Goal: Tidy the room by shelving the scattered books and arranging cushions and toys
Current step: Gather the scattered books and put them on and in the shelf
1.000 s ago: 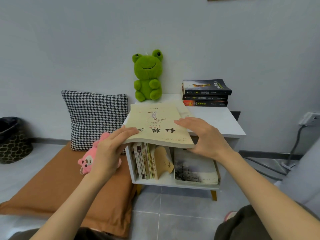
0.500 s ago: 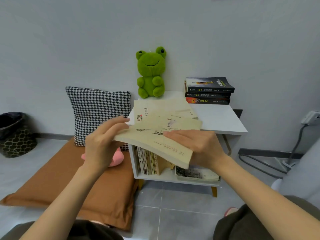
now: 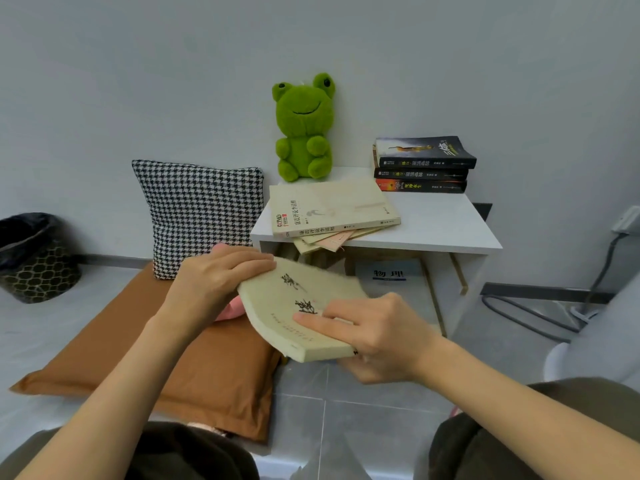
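Between both hands, the cream book (image 3: 298,306) has a matt paper cover; beyond them, the frog toy (image 3: 304,129) is fuzzy green plush, the table (image 3: 440,223) smooth matt white, the dark books (image 3: 424,164) slightly glossy; left of the left hand, houndstooth cushion (image 3: 201,209) woven cloth, brown cushion (image 3: 194,368) smooth fabric

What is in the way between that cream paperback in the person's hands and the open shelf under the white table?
Nothing visible blocks it. The cream paperback book, held by the left hand and right hand, sits just before the white table's open lower shelf; a book already leans inside.
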Demonstrator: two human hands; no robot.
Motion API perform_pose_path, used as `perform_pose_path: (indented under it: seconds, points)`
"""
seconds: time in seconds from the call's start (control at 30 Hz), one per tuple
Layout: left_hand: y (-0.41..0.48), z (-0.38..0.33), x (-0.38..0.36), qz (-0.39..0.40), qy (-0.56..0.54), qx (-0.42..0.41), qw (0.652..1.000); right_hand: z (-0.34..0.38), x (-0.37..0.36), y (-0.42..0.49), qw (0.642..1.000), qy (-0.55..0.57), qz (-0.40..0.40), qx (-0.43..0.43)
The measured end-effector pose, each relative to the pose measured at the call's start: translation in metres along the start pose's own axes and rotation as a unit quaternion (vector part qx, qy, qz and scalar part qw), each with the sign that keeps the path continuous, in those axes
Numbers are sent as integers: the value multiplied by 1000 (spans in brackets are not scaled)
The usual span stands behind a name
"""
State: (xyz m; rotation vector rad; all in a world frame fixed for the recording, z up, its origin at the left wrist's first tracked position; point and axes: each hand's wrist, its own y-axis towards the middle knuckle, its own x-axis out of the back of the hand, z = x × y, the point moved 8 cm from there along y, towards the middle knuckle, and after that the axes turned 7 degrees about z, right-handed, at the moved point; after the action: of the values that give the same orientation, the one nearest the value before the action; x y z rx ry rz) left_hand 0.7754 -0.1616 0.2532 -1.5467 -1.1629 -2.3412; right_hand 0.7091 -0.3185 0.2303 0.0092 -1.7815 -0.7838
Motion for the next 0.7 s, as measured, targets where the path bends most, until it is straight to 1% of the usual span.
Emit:
perform_pose_path:
  seconds: [0.1, 0.2, 0.3, 0.37, 0.47, 0.53, 0.6, 0.7]
  points:
    - [-1, -2, -15, 58, 21, -25, 998, 2, -13, -2, 995, 77, 53, -42]
    - [-5, -4, -41, 132, 37, -33, 990, 4, -42, -7, 981, 72, 160, -79]
    - [-10, -7, -72, 166, 48, -42, 984, 1, -70, -16, 945, 73, 268, -174]
    - [-15, -10, -94, 187, 48, -48, 980, 6, -86, -25, 914, 96, 317, -233]
    - [-20, -19, -126, 232, 69, -61, 968, 14, -104, -36, 888, 105, 337, -296]
    - [-17, -28, -138, 254, 72, -72, 962, 12, -119, -44, 869, 127, 333, -342]
    - [-13, -39, -145, 265, 61, -85, 959, 6, -130, -51, 851, 167, 316, -384]
    - [-10, -49, -153, 266, 48, -100, 958, -4, -144, -65, 812, 222, 311, -441]
